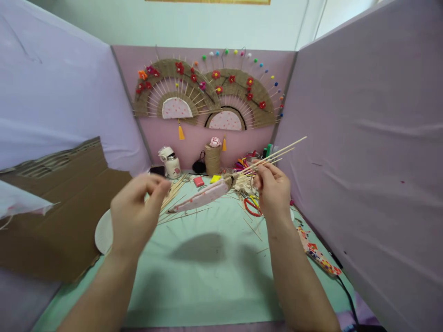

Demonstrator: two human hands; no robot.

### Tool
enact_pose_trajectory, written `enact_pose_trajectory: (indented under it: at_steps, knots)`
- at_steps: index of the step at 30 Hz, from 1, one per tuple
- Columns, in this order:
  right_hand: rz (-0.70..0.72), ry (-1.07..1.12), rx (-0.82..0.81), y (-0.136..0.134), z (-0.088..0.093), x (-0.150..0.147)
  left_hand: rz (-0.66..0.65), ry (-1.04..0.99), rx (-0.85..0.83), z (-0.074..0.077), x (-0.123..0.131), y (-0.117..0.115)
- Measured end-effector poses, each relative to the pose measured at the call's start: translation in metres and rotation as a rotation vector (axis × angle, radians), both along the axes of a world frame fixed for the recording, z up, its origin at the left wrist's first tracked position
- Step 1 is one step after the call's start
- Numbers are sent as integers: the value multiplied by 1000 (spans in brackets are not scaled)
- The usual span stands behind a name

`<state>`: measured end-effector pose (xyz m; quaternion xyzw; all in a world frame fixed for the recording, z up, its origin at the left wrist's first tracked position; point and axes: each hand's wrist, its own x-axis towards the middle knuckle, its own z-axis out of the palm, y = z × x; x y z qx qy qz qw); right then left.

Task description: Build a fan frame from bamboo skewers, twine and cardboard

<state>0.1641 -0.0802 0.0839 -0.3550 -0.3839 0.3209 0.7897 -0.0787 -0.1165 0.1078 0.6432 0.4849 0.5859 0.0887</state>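
Note:
My right hand is closed on several thin wooden sticks, which poke out up and to the right past the fingers. They belong to a piece seen nearly edge-on, with a pale pink spotted panel and a brown band where the sticks begin. The piece hangs above the table between my hands. My left hand is raised to the left of the panel, apart from it. Its thumb and index finger are pressed together, and whatever is between them is too small or blurred to make out.
Two decorated fans hang on the pink back panel. Twine, a white jar, loose sticks and red-handled scissors lie at the back. Cardboard leans left; a flowered power strip lies right.

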Motion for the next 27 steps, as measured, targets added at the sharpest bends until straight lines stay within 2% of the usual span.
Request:
enact_pose_trajectory:
  at_steps: [1, 2, 3, 4, 6, 7, 9, 12, 16, 20, 24, 27]
  knots:
    - [5, -7, 1, -3, -1, 0, -115, -80, -92, -16, -1, -19]
    - [9, -14, 0, -6, -2, -1, -320, -180, -212, -33, 1, -36]
    - [13, -21, 0, -10, -3, -2, -559, -297, -397, -49, 5, -50]
    - [16, -26, 1, -15, -4, -3, -729, -452, -633, -63, 11, -60]
    - [22, -35, -2, -25, -7, -6, -966, -837, -984, -81, 24, -67]
    - [24, -40, -7, -30, -8, -7, -1030, -1025, -1031, -85, 30, -65]
    - [17, -51, -25, -41, -12, -7, -978, -1362, -1051, -83, 41, -55]
    - [-29, -62, -58, -56, -22, -4, -811, -1580, -1190, -71, 53, -40]
    - [-76, -61, -101, -74, -37, 1, -778, -1580, -1266, -59, 66, -28]
    - [-92, -75, -127, -93, -52, 6, -731, -1495, -1310, -57, 78, -23]
    - [-97, -86, -158, -115, -63, 12, -640, -1414, -1376, -56, 82, -34]
    - [-124, -80, -164, -131, -65, 16, -651, -1384, -1349, -52, 78, -45]
